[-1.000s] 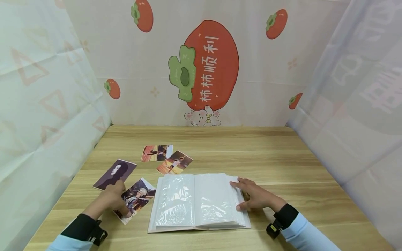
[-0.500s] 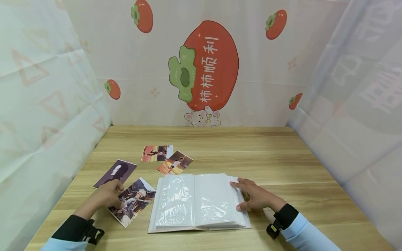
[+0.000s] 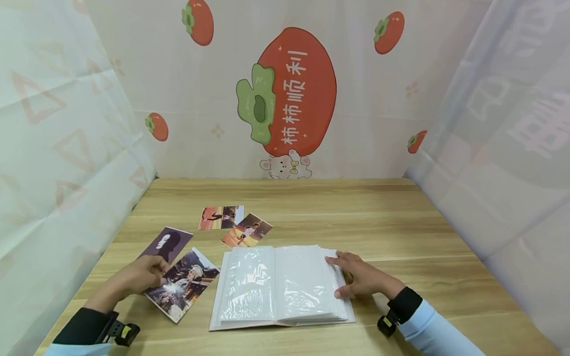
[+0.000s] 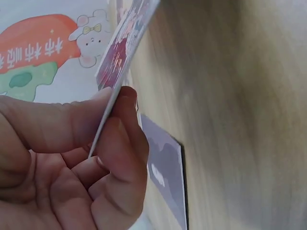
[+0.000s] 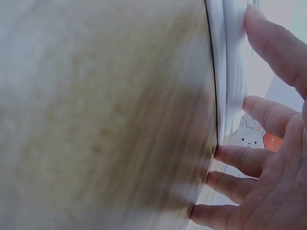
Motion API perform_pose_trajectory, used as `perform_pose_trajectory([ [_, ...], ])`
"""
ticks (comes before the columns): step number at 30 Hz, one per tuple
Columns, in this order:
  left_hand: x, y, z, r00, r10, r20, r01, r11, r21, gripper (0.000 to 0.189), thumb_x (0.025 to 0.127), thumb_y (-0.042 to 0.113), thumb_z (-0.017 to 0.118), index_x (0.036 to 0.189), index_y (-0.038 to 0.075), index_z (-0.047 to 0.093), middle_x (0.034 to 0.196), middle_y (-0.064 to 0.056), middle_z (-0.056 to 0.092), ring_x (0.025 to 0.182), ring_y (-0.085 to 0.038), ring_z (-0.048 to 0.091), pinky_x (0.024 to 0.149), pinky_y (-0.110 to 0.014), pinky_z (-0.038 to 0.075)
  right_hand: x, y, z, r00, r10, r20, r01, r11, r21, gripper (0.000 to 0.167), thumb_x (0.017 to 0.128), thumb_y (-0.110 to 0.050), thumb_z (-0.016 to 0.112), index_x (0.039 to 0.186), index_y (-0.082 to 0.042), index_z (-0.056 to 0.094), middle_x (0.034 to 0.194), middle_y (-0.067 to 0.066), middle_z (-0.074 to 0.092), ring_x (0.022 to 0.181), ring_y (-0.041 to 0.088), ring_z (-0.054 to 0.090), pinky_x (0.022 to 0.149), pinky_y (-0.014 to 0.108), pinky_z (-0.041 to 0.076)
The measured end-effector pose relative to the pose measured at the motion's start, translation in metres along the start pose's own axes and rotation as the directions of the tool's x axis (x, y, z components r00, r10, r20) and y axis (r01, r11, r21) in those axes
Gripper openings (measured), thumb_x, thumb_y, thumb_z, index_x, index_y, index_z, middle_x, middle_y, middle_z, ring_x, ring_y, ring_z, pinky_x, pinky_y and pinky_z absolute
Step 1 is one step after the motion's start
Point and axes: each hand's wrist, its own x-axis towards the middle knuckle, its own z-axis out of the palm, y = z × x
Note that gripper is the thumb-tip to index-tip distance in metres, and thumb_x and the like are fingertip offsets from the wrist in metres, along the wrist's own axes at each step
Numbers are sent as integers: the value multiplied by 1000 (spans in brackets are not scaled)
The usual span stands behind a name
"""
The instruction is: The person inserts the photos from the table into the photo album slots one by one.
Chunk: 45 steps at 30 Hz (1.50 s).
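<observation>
While resting the right hand (image 3: 365, 277), with fingers spread and gripping nothing, against the right edge of the open album (image 3: 249, 287) on the table (image 3: 378, 212), pinching a colourful photo (image 3: 187, 284) between thumb and curled fingers of the left hand (image 3: 138, 276), holding it tilted just left of the album.

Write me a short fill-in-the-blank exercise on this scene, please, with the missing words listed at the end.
1. The left hand pinches a photo, and exactly ____ other photos lie on the table.
2. The right hand touches an album that lies ____, not closed.
3. Both wristbands are ____ in colour.
4. Both sleeves are light ____.

Missing words: three; open; black; blue.
</observation>
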Motion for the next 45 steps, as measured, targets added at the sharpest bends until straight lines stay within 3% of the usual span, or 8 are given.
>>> perform_pose_trajectory([
  [6, -2, 2, -7, 999, -8, -46, 9, 1000, 20, 16, 77, -9, 53, 93, -8, 51, 76, -9, 48, 66, -20, 48, 51, -28, 42, 0, -1, -1, 1000, 0, 2, 0, 1000, 3, 84, 77, -43, 73, 143, -6, 35, 144, 31, 21, 129, 48, 21, 96, 63, 24],
  [13, 2, 10, -10, 999, -4, -45, 1, 998, -67, 20, 82, -5, 53, 100, -10, 48, 75, -6, 48, 60, -15, 45, 49, -25, 41, 0, -1, -6, 1000, -30, 7, 30, 1000, -1, 83, 78, -43, 72, 143, -5, 34, 142, 33, 22, 128, 48, 23, 96, 62, 24],
  [21, 10, 27, -1, 976, 128, -177, -142, 987, -69, 21, 87, -3, 54, 106, -8, 47, 83, -10, 51, 61, -16, 47, 49, -29, 43, 11, -8, -13, 996, -20, -91, 26, 998, 60, 81, 81, -37, 71, 142, -1, 32, 142, 28, 29, 128, 43, 28, 98, 58, 26],
  [26, 21, 48, 17, 968, 174, -182, -203, 966, -157, 26, 89, 1, 57, 111, -8, 48, 89, -14, 53, 71, -18, 52, 57, -33, 49, 27, -20, -12, 984, -1, -181, 40, 976, 212, 82, 85, -33, 68, 146, -4, 22, 146, 20, 26, 129, 39, 30, 97, 56, 30],
  [29, 29, 63, 29, 966, 194, -173, -232, 944, -234, 28, 88, 1, 58, 113, -8, 48, 91, -14, 54, 78, -19, 53, 62, -33, 51, 37, -30, -11, 978, 18, -206, 55, 937, 345, 84, 86, -30, 67, 149, -10, 15, 149, 19, 21, 130, 38, 30, 97, 54, 31],
  [33, 38, 82, 46, 966, 204, -159, -244, 920, -307, 25, 88, -1, 58, 110, -7, 48, 92, -17, 53, 79, -21, 53, 64, -33, 52, 49, -49, -13, 976, 12, -217, 102, 857, 506, 83, 89, -16, 63, 150, -11, 6, 147, 24, 19, 127, 41, 33, 94, 49, 37],
  [39, 49, 95, 71, 967, 238, -89, -254, 878, -407, 26, 86, -3, 59, 109, -8, 48, 89, -16, 55, 75, -19, 56, 67, -36, 52, 66, -64, -10, 975, -10, -221, 150, 766, 626, 82, 91, -16, 61, 150, -12, 4, 145, 29, 21, 123, 40, 40, 90, 43, 43],
  [45, 49, 104, 87, 962, 273, -12, -242, 830, -502, 24, 86, -4, 58, 106, -8, 46, 86, -13, 55, 71, -17, 57, 66, -35, 52, 71, -76, -7, 975, -75, -209, 209, 618, 758, 83, 93, -10, 56, 150, -15, -4, 144, 30, 22, 119, 40, 44, 92, 44, 41],
])
